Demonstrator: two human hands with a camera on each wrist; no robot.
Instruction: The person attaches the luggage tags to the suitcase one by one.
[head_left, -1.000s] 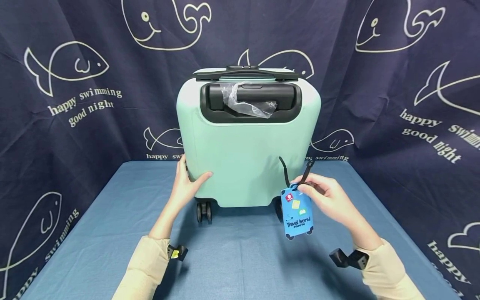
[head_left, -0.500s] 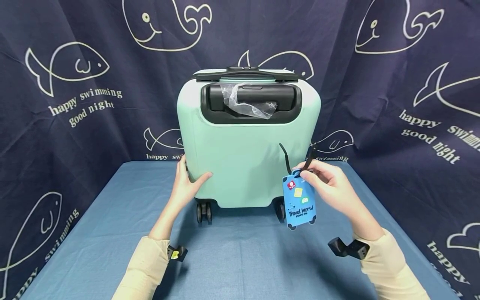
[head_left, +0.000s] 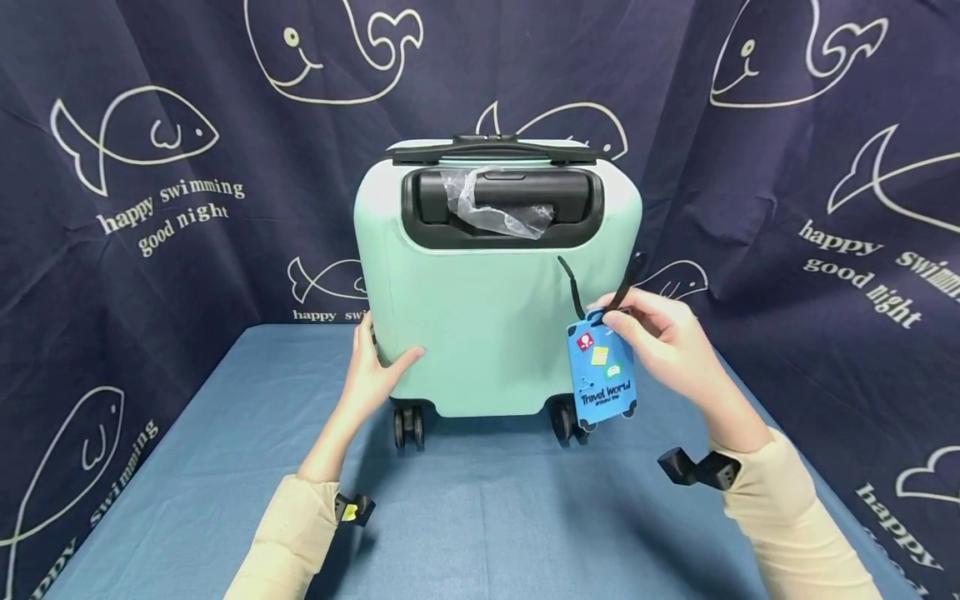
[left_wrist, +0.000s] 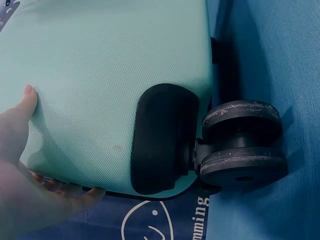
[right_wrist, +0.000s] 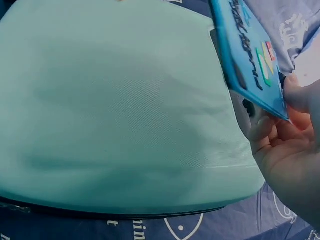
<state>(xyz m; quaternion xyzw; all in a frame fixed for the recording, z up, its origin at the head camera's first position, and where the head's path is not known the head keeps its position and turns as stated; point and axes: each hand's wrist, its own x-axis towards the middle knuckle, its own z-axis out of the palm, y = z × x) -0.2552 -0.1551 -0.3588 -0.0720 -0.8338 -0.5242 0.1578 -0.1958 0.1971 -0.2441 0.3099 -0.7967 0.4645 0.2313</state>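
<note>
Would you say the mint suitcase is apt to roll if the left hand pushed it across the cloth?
Probably: the suitcase stands upright on twin wheels, so a push low down would likely roll it. The left hand resting on its side seems to steady it. Pushed high, it might tip.

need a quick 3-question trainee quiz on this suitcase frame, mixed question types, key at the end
1. True or false: the left hand rests on the lower corner of the mint suitcase.
2. What does the right hand pinch? A) a wheel B) the black strap of the blue luggage tag C) the plastic wrap
3. Fill in: the suitcase stands on its ____ on the blue tablecloth.

Key: 1 true; 2 B; 3 wheels
</note>
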